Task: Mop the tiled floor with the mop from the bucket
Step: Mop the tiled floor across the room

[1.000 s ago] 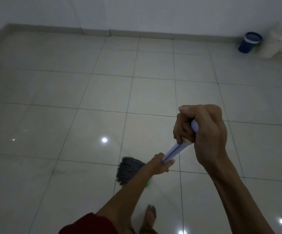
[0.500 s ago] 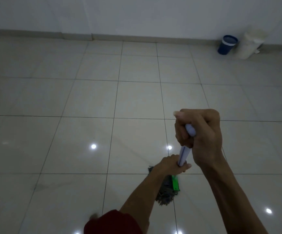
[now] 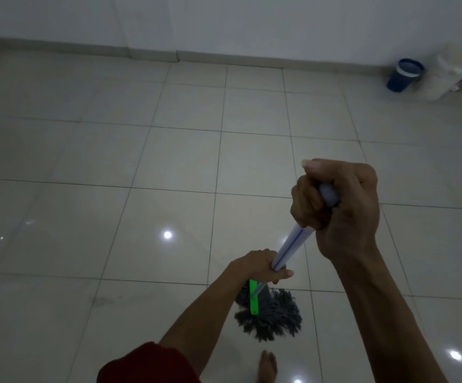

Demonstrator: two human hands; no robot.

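Between the two hands runs the pale white mop handle (image 3: 293, 244), marked with a thin blue line along its length; any print on it is too small to read. The right hand (image 3: 343, 208) grips the handle's upper end in a full fist, thumb laid over the top. The left hand (image 3: 260, 268), lower down the shaft, is curled round it just above the bright green plastic clamp (image 3: 253, 298). Directly below the left hand the dark grey string mop head (image 3: 274, 316) lies spread on the glossy pale tiled floor (image 3: 169, 161), touching it beside a grout line. Below the mop head a bare foot (image 3: 268, 366) stands on the tiles, and a dark red sleeve (image 3: 147, 366) covers the left upper arm. Well apart from both hands, up and to the right of the right hand, a dark blue round bucket with a white rim (image 3: 404, 76) stands by the white wall (image 3: 252, 23), just beside a blurred white container (image 3: 448, 73). Round light spots (image 3: 167, 234) reflect on the tiles left of the left hand.
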